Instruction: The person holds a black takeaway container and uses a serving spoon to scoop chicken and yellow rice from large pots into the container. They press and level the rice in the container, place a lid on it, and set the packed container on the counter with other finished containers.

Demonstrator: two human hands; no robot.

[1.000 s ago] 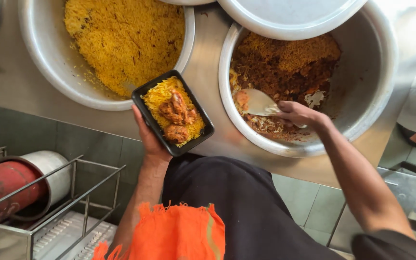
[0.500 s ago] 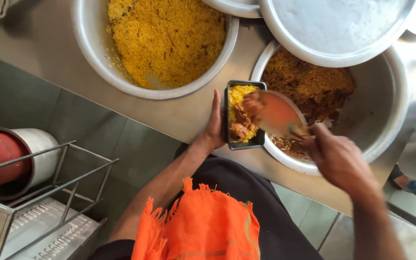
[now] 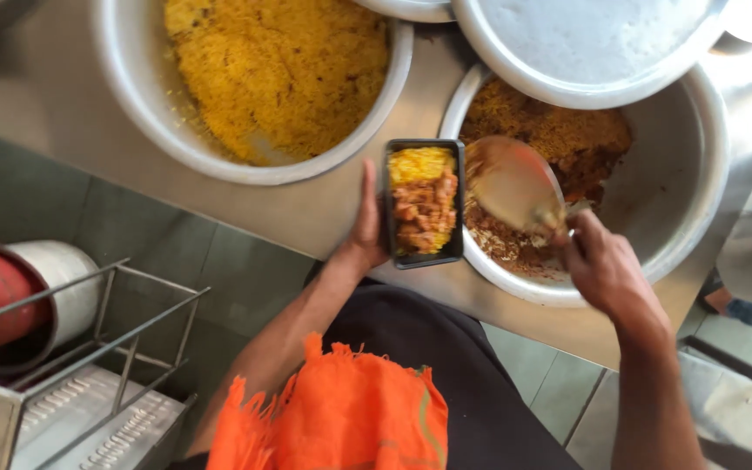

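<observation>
Already the black rectangular tray (image 3: 424, 203) looks well filled: yellow rice lies at its twelve o'clock end and reddish-brown curry pieces cover the middle and most of the six o'clock half, with a little rice showing at the bottom edge. The left hand (image 3: 365, 224) holds the tray from its nine o'clock side, thumb up along the rim and fingers curled underneath (they are hidden, so the hold is judged from the thumb and wrist). It sits over the steel counter (image 3: 63, 139), just touching or overlapping the rim of the right-hand pot (image 3: 698, 209) at the tray's three o'clock. The right hand (image 3: 607, 265) is closed round the handle of a serving ladle (image 3: 515, 183), whose bowl hovers beside the tray, over the brown curry-and-rice mix in that pot; whether the bowl is loaded or empty is hard to tell. At eleven o'clock from the tray stands the big pot of yellow rice (image 3: 276, 78), and a round metal lid (image 3: 594, 43) partly covers the curry pot at one o'clock. Judging from the fill, rice and curry are both in; at most a last topping and perhaps closing the tray are left, and no tray cover shows.
</observation>
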